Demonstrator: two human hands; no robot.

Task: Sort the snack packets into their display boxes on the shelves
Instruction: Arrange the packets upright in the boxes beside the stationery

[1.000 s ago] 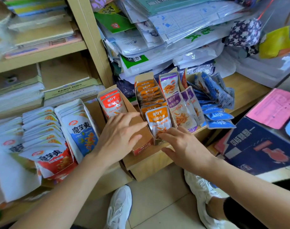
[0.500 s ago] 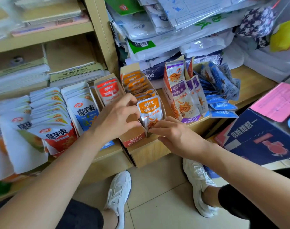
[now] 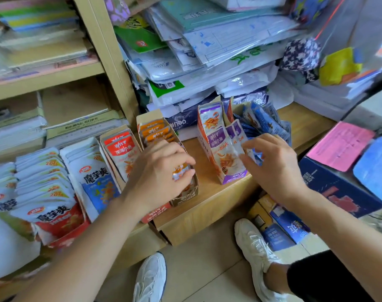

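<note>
Orange packet [image 3: 181, 172] in left grip [image 3: 161, 177], inside display box [image 3: 186, 198]

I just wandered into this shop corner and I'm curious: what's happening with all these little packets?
A person is tidying snack packets on a low wooden shelf. Their left hand grips the front orange foil packet in its narrow cardboard display box. Their right hand reaches to the purple foil packets standing in the purple cardboard box beside it; whether it grips one is unclear. Behind them lie loose blue packets in a heap.
</note>
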